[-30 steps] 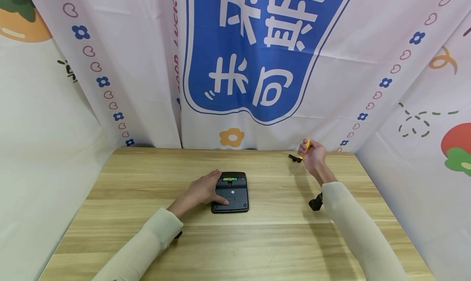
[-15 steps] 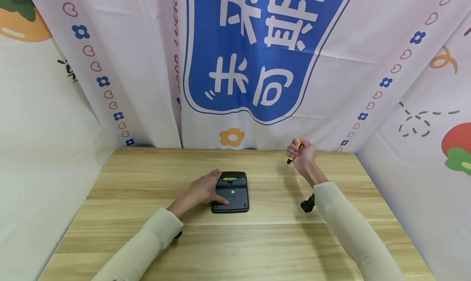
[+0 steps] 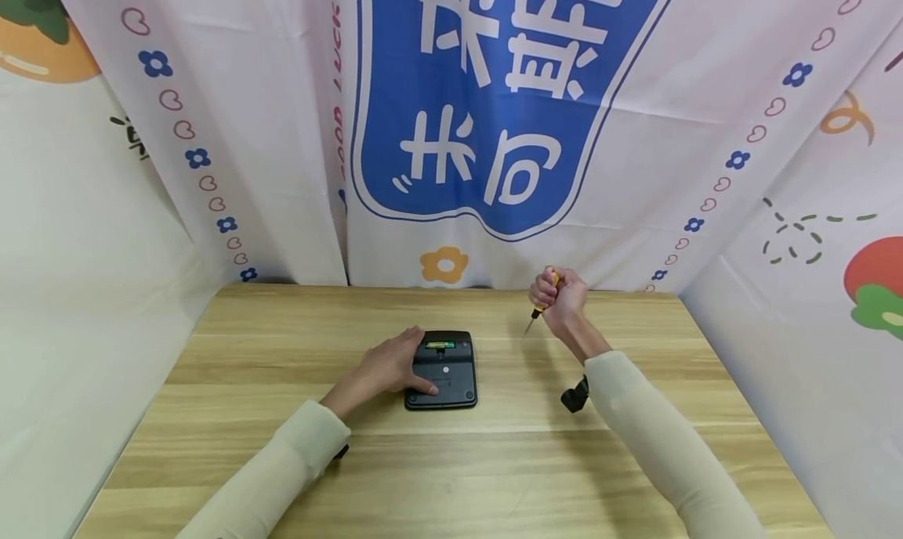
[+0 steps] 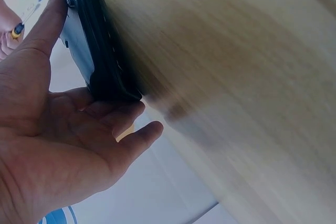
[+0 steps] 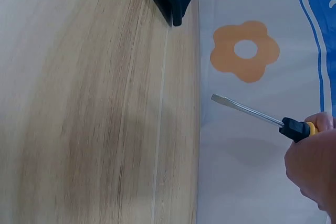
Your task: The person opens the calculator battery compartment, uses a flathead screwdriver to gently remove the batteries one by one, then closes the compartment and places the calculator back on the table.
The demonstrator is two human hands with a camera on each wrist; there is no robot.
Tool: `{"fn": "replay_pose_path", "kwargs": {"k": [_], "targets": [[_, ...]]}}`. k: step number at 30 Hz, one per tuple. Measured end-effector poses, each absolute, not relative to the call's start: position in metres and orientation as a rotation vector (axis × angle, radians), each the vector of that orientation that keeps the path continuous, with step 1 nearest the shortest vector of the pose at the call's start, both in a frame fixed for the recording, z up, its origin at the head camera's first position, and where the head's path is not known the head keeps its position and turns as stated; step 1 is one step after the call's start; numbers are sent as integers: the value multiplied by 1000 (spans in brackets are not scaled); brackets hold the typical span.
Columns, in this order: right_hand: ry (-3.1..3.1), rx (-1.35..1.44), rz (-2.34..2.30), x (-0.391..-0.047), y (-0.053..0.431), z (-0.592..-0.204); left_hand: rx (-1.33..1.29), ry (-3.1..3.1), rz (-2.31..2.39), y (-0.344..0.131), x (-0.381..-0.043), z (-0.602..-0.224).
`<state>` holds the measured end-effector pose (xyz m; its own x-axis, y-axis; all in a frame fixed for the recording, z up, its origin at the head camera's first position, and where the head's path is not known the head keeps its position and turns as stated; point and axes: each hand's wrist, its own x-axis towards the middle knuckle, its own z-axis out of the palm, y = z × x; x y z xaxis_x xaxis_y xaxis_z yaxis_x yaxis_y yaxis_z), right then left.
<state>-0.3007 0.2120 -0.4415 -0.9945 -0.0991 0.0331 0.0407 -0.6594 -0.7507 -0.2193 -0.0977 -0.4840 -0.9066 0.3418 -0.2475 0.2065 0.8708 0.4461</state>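
A black calculator-like device (image 3: 451, 374) lies back side up on the wooden table, a green and gold battery (image 3: 440, 345) showing in its open compartment. My left hand (image 3: 389, 364) holds it by the left side, thumb (image 4: 48, 22) pressing on the back and other fingers along its edge. To the right, my right hand (image 3: 562, 298) grips a flathead screwdriver (image 5: 252, 112) by its yellow handle, blade slanting down and left, apart from the device. Only part of the handle shows between the fingers.
White printed cloths (image 3: 282, 132) hang at the back and both sides, close behind the table's far edge (image 3: 317, 285). The wooden tabletop (image 3: 451, 476) stretches in front of the device and to both sides. A black wrist camera (image 3: 574, 396) hangs under the right wrist.
My right hand has moved left with the screwdriver, whose blade now shows clearly. A small black piece seen by the screwdriver a second ago no longer shows. The left hand and device have stayed put.
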Motion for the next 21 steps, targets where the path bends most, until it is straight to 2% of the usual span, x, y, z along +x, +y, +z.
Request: {"fn": "replay_pose_path", "kwargs": {"k": [21], "targets": [[1295,-344,-2658,-293,170,-439,442,2731,585,-99,-218,-482]]}}
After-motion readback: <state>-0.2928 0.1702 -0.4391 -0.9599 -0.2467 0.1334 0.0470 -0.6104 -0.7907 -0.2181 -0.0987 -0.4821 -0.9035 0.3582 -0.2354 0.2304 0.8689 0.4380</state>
